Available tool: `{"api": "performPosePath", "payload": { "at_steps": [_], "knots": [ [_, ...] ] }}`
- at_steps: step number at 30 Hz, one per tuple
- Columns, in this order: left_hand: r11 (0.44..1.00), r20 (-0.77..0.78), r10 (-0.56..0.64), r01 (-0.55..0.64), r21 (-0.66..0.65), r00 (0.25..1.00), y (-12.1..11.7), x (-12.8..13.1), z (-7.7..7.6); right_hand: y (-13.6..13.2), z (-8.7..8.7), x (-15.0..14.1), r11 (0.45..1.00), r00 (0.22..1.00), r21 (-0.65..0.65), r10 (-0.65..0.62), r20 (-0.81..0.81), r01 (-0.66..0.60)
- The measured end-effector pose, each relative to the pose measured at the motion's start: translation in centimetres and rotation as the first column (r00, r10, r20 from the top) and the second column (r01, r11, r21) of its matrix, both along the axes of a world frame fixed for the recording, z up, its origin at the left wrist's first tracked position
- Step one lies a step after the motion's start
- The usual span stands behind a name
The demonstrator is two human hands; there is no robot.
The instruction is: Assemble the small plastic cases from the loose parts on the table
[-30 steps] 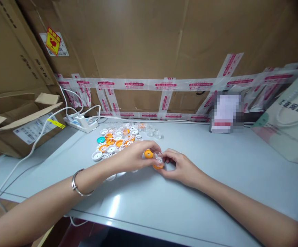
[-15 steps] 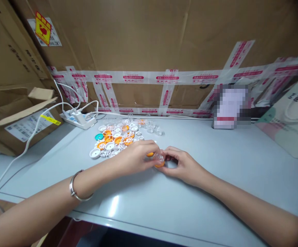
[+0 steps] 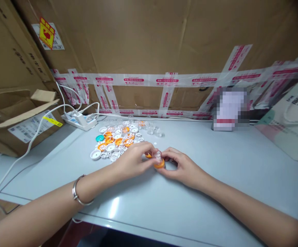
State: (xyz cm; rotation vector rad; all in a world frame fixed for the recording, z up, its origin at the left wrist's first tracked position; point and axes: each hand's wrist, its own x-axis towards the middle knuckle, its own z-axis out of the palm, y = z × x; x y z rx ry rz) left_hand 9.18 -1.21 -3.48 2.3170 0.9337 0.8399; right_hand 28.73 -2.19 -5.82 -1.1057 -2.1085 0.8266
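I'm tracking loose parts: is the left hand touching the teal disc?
Apart; the head view shows an orange disc between the left hand and teal disc.

Soft, fairly even light covers the bench [image 3: 190, 216], with a white glare streak near its front edge and deep shade below. Faint shadows lie under the arms [image 3: 231, 195]. Clear parts [image 3: 151, 130] blur together; blocky pixels mask the phone [image 3: 228, 109]; the view's right corners darken.

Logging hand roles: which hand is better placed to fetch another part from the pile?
Probably the left hand: it lies beside the pile, while the right hand is farther off, across the orange-and-clear piece.
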Motion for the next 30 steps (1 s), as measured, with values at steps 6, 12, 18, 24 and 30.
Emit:
{"api": "performPosePath", "payload": {
  "at_steps": [6, 12, 18, 24, 30],
  "knots": [
    [0.961, 0.288, 0.107, -0.025, -0.274, 0.952, 0.2, 0.2, 0.2, -0.6, 0.8, -0.7, 0.936, 0.943, -0.351, -0.107, -0.316, -0.012],
    [0.991, 0.237, 0.010, 0.021, -0.130, 0.971, -0.3, -0.4, 1.2, -1.8, 1.7, -1.3, 0.901, 0.863, -0.401, -0.066, -0.501, -0.164],
    [0.990, 0.271, -0.061, 0.092, -0.106, 0.961, -0.2, -0.8, 1.5, -2.2, 1.8, -1.3, 0.843, 0.796, -0.443, -0.029, -0.604, -0.305],
    [0.972, 0.373, -0.024, 0.108, -0.207, 0.928, 0.1, -0.6, 1.2, -2.2, 1.7, -1.7, 0.758, 0.634, -0.531, -0.205, -0.746, -0.379],
    [0.877, 0.472, -0.034, 0.253, -0.409, 0.881, 0.0, 0.0, 0.7, -2.3, 2.8, -2.2, 0.751, 0.509, -0.521, -0.288, -0.811, -0.405]
  ]
}}
